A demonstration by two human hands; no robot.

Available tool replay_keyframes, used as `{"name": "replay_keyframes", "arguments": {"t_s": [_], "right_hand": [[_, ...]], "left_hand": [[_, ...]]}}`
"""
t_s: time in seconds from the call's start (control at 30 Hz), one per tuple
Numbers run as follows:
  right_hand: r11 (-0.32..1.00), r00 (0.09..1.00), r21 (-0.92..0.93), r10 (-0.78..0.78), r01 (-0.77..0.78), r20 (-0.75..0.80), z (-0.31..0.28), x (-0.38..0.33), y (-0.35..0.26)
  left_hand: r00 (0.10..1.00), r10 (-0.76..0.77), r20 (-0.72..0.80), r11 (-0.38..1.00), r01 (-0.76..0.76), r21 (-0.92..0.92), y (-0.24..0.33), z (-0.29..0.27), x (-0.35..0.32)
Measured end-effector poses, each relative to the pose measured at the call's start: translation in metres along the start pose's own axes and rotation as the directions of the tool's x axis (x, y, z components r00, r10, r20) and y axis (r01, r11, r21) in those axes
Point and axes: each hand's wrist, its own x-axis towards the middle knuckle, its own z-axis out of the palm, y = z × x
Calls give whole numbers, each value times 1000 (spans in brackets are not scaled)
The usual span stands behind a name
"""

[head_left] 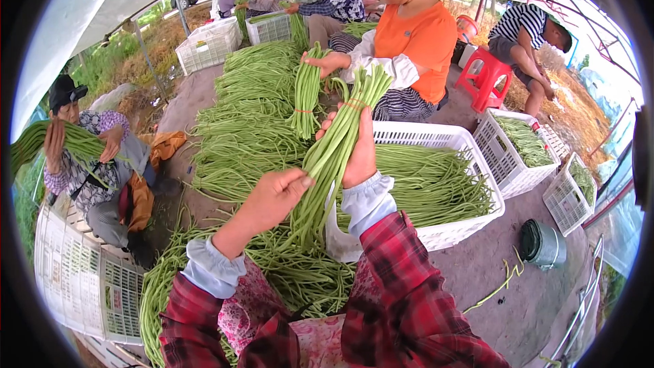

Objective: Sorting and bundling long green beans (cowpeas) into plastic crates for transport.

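Observation:
A bundle of green long beans (330,157) slants upright in front of me, with a red band round its upper part. My right hand (359,153) is wrapped round it from behind and the right side. At the bundle's left edge, my left hand (266,199) is closed in a pinch, its thumb against the beans; what lies between the fingers is hidden. Below my hands, loose long beans (300,266) lie in a heap over my lap and the ground. A white plastic crate (470,221) full of long beans stands just right of the bundle.
Long beans (252,109) spread in rows ahead. A co-worker in orange (415,48) holds another banded bundle (306,92); a person at left (88,136) holds beans. More crates (88,279), a red stool (485,78) and a dark green roll (543,244) stand around.

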Motion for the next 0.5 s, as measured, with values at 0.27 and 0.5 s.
{"name": "replay_keyframes", "arguments": {"t_s": [0.27, 0.5], "right_hand": [[979, 997, 189, -82, 83, -12, -15, 12, -24], [958, 992, 285, -67, 33, 110, -13, 9, -30]], "left_hand": [[1000, -7, 10, 903, 2, 430, -3, -30, -44], [951, 11, -308, 742, 199, 640, 7, -152, -140]]}}
